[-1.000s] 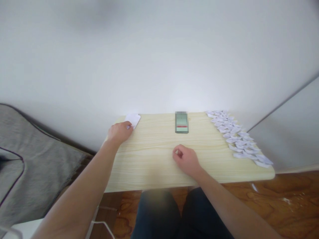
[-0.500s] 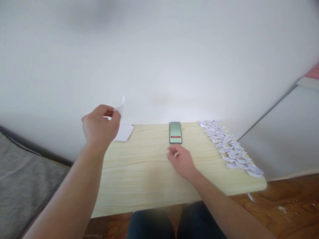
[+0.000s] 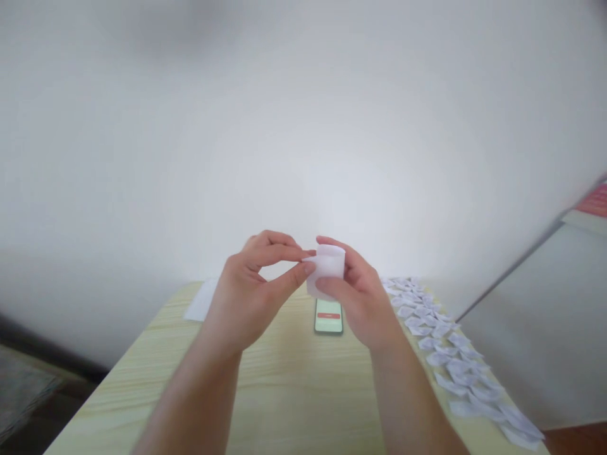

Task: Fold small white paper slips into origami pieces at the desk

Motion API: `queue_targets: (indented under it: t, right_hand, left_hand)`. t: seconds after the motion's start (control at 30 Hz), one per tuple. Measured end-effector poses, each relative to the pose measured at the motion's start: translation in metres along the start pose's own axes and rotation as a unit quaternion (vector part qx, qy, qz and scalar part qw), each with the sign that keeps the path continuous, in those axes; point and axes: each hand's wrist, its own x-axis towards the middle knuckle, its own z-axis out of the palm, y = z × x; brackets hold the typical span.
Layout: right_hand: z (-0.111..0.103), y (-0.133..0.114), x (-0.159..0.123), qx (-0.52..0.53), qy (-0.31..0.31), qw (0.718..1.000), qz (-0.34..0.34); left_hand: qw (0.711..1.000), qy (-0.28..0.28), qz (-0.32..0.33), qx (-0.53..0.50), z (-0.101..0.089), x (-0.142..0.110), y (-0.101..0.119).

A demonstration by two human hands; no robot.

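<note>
A small white sheet of paper (image 3: 327, 265) is held up between both hands above the table, its top curling over toward me. My left hand (image 3: 258, 287) pinches the sheet's left edge between thumb and fingers. On the other side, my right hand (image 3: 363, 291) grips it, thumb across the near face and fingers behind. Below the sheet lies a phone (image 3: 329, 319) with a lit screen, its upper part hidden by the paper and hand. Partly behind my left forearm is a stack of white paper (image 3: 202, 302).
Several folded white paper pieces (image 3: 455, 360) lie in rows along the right edge of the pale wooden table (image 3: 294, 392). A white wall (image 3: 303, 126) rises behind it. To the right stands a pale panel (image 3: 526, 316) with something pink (image 3: 592, 202) on top.
My left hand has brought the sheet rightward from near the stack to the middle. My right hand has risen from beside the phone and taken hold of it too. The view has shifted.
</note>
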Motion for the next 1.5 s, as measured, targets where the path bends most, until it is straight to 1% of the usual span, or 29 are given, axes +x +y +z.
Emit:
queue_targets:
  t: [0.07, 0.13, 0.27, 0.4, 0.5, 0.6, 0.7, 0.8, 0.87, 0.97, 1.1, 1.17, 1.3, 1.4, 1.5]
  right_hand:
    - [-0.003, -0.002, 0.003, 0.018, 0.002, 1.0, 0.02]
    - [-0.005, -0.002, 0.005, 0.036, -0.007, 0.999, 0.04]
    - [-0.007, 0.002, 0.006, 0.105, -0.03, 0.992, 0.066]
    - [-0.01, 0.006, 0.004, 0.134, -0.053, 0.985, 0.096]
    - [-0.013, 0.006, 0.003, 0.134, -0.077, 0.983, 0.102]
    - [-0.015, 0.004, 0.002, 0.107, -0.099, 0.984, 0.102]
    - [-0.015, 0.0, -0.001, 0.05, -0.099, 0.99, 0.081]
    - [-0.015, -0.003, -0.002, -0.005, -0.055, 0.998, 0.022]
    - [-0.014, -0.005, -0.003, -0.024, -0.023, 0.999, -0.006]
    - [-0.014, -0.007, -0.004, -0.035, -0.009, 0.999, -0.007]
    - [-0.015, -0.009, -0.006, -0.038, -0.014, 0.999, 0.01]
    - [-0.015, -0.01, -0.007, -0.033, -0.02, 0.999, 0.013]
    - [-0.015, -0.01, -0.007, -0.022, -0.022, 0.999, 0.012]
    - [-0.015, -0.01, -0.007, -0.013, -0.024, 0.999, 0.017]
    - [-0.014, -0.011, -0.008, 0.004, -0.027, 0.999, 0.031]
  left_hand:
    - [1.0, -0.005, 0.003, -0.003, 0.004, 0.002, -0.002]
    - [0.999, -0.025, 0.004, -0.02, 0.006, 0.002, -0.007]
    - [0.995, -0.065, 0.014, -0.078, 0.008, 0.0, -0.016]
    - [0.991, -0.093, 0.023, -0.093, 0.006, -0.003, -0.017]
    - [0.989, -0.107, 0.028, -0.097, 0.005, -0.005, -0.014]
    - [0.989, -0.103, 0.025, -0.099, 0.005, -0.006, -0.012]
    - [0.992, -0.078, 0.024, -0.096, 0.006, -0.008, -0.009]
    - [0.995, -0.053, 0.026, -0.078, 0.005, -0.008, -0.005]
    - [0.997, -0.039, 0.028, -0.068, 0.005, -0.008, -0.003]
    - [0.997, -0.027, 0.024, -0.07, 0.007, -0.009, -0.001]
    - [0.992, 0.001, 0.033, -0.121, 0.009, -0.011, 0.0]
    - [0.99, -0.006, 0.026, -0.141, 0.009, -0.012, 0.001]
    - [0.99, -0.046, -0.003, -0.137, 0.004, -0.011, 0.001]
    - [0.99, -0.061, 0.0, -0.127, 0.001, -0.011, 0.001]
    - [0.99, -0.066, 0.004, -0.124, 0.0, -0.01, 0.0]
